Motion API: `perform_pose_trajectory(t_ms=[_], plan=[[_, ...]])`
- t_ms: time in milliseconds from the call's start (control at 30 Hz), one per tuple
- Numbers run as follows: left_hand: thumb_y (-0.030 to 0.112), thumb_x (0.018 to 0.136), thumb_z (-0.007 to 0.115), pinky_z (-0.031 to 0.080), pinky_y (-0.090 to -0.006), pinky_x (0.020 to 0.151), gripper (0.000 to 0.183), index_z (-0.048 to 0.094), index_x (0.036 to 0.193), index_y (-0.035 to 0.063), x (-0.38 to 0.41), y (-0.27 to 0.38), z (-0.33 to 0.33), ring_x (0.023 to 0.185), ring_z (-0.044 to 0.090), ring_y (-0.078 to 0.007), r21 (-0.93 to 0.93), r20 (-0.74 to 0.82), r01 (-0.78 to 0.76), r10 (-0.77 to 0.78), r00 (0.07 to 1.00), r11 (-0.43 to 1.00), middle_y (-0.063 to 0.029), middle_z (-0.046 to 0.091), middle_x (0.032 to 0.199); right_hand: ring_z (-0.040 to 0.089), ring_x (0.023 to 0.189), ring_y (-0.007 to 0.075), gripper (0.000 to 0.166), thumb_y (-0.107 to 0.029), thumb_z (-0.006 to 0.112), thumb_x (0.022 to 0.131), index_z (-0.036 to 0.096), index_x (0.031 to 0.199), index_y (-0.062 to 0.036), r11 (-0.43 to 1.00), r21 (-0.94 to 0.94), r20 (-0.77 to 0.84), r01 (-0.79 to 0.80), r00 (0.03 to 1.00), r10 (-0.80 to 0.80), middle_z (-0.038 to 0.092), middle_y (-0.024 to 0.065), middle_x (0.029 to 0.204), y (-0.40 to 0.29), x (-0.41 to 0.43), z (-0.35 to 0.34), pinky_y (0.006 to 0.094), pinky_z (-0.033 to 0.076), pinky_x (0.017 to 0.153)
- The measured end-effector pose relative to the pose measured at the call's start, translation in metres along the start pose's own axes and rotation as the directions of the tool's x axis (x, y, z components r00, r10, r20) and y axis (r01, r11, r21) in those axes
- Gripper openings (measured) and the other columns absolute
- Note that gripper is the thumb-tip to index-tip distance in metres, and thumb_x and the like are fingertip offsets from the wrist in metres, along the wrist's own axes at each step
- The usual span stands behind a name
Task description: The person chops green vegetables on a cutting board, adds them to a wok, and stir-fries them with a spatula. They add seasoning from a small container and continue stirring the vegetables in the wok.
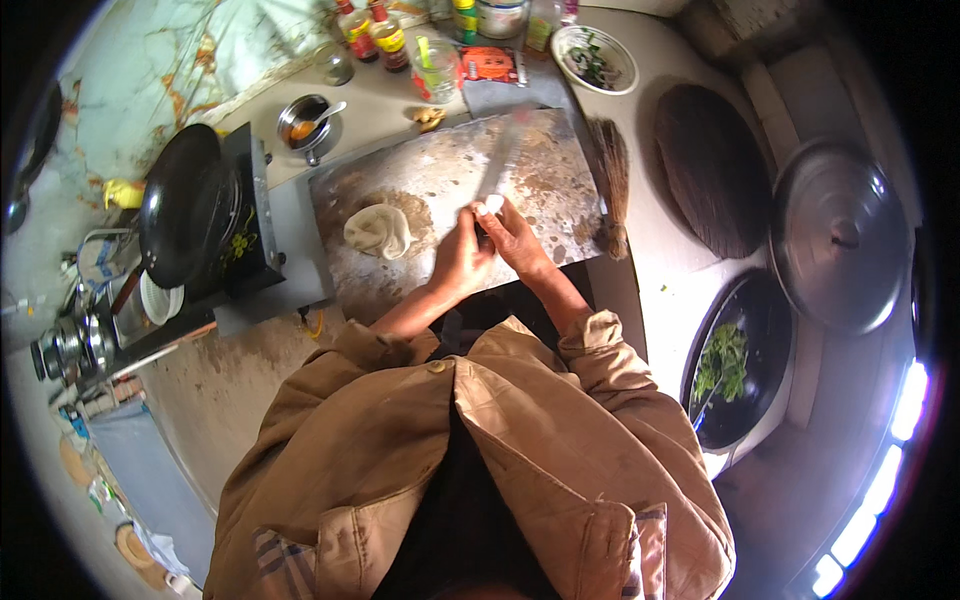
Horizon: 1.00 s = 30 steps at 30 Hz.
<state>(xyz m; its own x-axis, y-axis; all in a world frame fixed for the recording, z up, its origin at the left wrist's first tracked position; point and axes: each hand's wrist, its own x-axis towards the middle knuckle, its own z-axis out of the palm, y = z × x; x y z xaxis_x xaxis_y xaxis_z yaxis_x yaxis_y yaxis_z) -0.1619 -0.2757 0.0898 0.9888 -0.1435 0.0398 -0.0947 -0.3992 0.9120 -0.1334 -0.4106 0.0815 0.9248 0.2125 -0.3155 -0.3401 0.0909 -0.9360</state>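
My left hand (459, 259) and my right hand (523, 241) meet over a stained, worn metal-looking sheet (442, 180) on the counter. From between my fingertips a long narrow grey thing (502, 157) points away from me, its far end reddish. It is motion-blurred and may be a knife; both hands seem closed about its near end. A small bright white piece (493, 202) shows at my right fingertips, too overexposed to identify. Left of my hands a crumpled, damp pale cloth (377, 231) lies on the sheet, with a wet patch around it.
At left a black wok (182, 206) tilts against a stove. Sauce bottles (388, 39), a spooned metal pot (305, 131) and ginger (428, 118) line the back. Rightward are a whisk broom (616, 195), bowl (631, 79), round wooden board (712, 169), lid (817, 277) and pan of greens (761, 405).
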Motion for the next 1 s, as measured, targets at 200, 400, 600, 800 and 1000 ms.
perform_pose_trajectory(t_ms=[200, 400, 600, 800, 1000], plan=[[0.018, 0.082, 0.068, 0.043, -0.0385, 0.095, 0.048, 0.046, 0.121, -0.0002, -0.006, -0.023, -0.042, 0.116, 0.047, -0.0292, 0.197, 0.027, -0.264, 0.264, 0.964, 0.944, -0.0196, 0.047, 0.12, 0.066, 0.071, 0.023, 0.035, -0.027, 0.051, 0.09, 0.047, 0.118, -0.0054, 0.934, -0.334, -0.354, -0.122, 0.935, -0.004, 0.067, 0.018, 0.083, -0.01, 0.052, -0.057, 0.037, 0.052, 0.064], [0.042, 0.076, 0.068, 0.035, -0.0482, 0.093, 0.052, 0.055, 0.112, 0.0063, 0.003, -0.139, -0.118, 0.113, 0.042, -0.0369, 0.622, -0.495, 0.333, 0.027, 0.868, 0.708, -0.0193, 0.049, 0.116, 0.058, 0.096, 0.036, 0.052, -0.024, 0.061, 0.084, 0.044, 0.133, -0.019, 0.179, -0.974, -0.201, -0.137, 0.89, -0.41, 0.059, 0.0199, 0.106, 0.018, 0.073, -0.127, 0.0453, 0.048, 0.079], [0.041, 0.071, 0.072, 0.038, -0.0454, 0.085, 0.055, 0.056, 0.106, 0.0023, 0.0, -0.107, -0.086, 0.098, 0.046, -0.0331, 0.622, -0.455, 0.354, -0.045, 0.889, 0.699, -0.0169, 0.05, 0.107, 0.047, 0.1, 0.0326, 0.055, -0.023, 0.064, 0.083, 0.045, 0.134, -0.0232, 0.071, -0.967, -0.253, -0.245, 0.89, -0.38, 0.053, 0.0151, 0.109, 0.028, 0.075, -0.132, 0.0453, 0.039, 0.085], [0.026, 0.073, 0.072, 0.03, -0.0488, 0.1, 0.059, 0.045, 0.119, 0.0005, -0.03, -0.072, -0.072, 0.116, 0.04, -0.0352, 0.723, -0.28, 0.127, 0.119, 0.953, 0.679, -0.0185, 0.043, 0.122, 0.045, 0.104, 0.0303, 0.042, -0.016, 0.068, 0.073, 0.057, 0.112, -0.0106, 0.261, -0.912, 0.135, 0.318, 0.83, -0.541, 0.051, 0.0118, 0.112, 0.06, 0.059, -0.057, 0.0435, 0.039, 0.084], [0.04, 0.075, 0.068, 0.022, -0.051, 0.107, 0.062, 0.049, 0.122, 0.0051, -0.005, -0.077, -0.068, 0.121, 0.038, -0.0318, 0.728, -0.362, 0.233, 0.073, 0.929, 0.645, -0.0137, 0.045, 0.123, 0.044, 0.108, 0.033, 0.067, -0.017, 0.078, 0.064, 0.049, 0.125, -0.0119, 0.3, -0.782, 0.465, 0.546, 0.832, -0.303, 0.045, 0.0117, 0.122, 0.072, 0.018, 0.023, 0.0449, 0.04, 0.09]])
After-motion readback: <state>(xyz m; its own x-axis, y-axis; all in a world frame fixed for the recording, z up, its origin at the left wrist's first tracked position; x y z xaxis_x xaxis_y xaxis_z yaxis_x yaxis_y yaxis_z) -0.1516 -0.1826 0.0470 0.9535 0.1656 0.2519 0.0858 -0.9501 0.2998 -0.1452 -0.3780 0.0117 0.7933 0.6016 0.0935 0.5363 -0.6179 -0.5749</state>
